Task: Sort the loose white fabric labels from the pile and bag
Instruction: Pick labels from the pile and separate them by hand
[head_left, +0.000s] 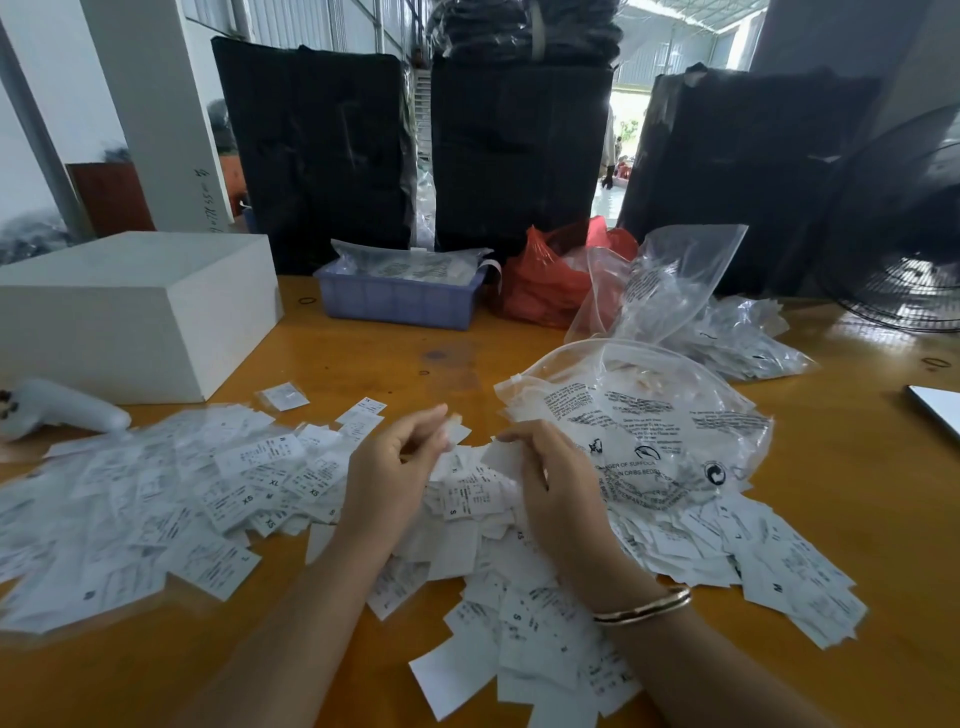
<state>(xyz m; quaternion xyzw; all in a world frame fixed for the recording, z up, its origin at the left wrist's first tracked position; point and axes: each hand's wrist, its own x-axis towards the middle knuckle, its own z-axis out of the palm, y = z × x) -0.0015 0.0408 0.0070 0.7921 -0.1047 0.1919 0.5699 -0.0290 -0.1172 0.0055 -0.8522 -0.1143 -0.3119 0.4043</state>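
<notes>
Worktop: orange-brown wooden worktop (363, 358) fills the lower frame; tall black wrapped bundles (317, 150) stand along its far edge.
Label pile: loose white fabric labels (171, 499) lie spread across the lower left, centre and lower right, printed with size marks such as XS, S and XL.
Bag: clear printed plastic bag (649, 421) lies right of centre, mouth facing left, resting on part of the pile.
Left hand: left hand (395, 467) is at centre frame, fingers curled, fingertips pinching a small white label (457, 428) above the pile.
Right hand: right hand (556, 483) is just right of the left hand, fingers curled round a few labels beside the bag mouth; a gold bangle (644, 605) sits on the wrist.
Upper left: white box (130, 306) on the worktop, a white handheld device (62, 408) in front of it.
Upper centre: blue tray (395, 299) holding bagged labels, a red plastic bag (550, 280) beside it.
Right edge: black fan (904, 234), partly cut off.
</notes>
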